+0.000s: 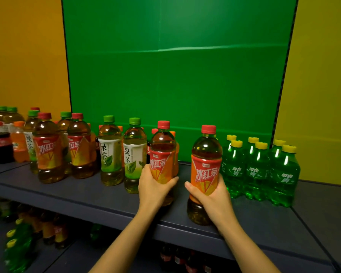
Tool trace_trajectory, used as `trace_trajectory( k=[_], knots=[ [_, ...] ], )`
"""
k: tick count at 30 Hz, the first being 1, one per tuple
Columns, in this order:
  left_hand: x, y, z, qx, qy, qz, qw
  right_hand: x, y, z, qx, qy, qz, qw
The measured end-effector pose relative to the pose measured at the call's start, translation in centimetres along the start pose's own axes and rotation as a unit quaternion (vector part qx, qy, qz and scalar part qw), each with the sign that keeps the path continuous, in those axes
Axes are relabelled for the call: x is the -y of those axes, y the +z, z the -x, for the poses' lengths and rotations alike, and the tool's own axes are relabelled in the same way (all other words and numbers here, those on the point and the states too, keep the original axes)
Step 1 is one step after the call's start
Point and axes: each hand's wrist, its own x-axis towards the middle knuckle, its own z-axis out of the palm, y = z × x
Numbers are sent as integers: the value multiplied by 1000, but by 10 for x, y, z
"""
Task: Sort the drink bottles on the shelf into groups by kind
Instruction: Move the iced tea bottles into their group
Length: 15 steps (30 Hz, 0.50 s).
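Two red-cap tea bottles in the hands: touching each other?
Apart. The head view shows green backdrop and shelf in a clear gap between the left bottle and the right bottle.

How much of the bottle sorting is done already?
Done: the green soda bottles stand grouped at right. In hand: the left hand grips the left iced tea bottle, the right hand the right iced tea bottle. Left: green tea bottles, other iced teas and orange sodas stand mixed further left.
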Motion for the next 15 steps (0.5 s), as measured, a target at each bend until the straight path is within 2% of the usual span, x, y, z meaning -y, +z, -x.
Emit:
trace_trajectory(
  k=[8, 15],
  knots=[
    [-9, -22, 13, -3, 16, 52, 999, 16, 4, 6, 17, 1, -27, 999],
    [-13, -110, 5, -37, 21, 92, 995, 47, 57, 14, 60, -18, -68, 996]
  ],
)
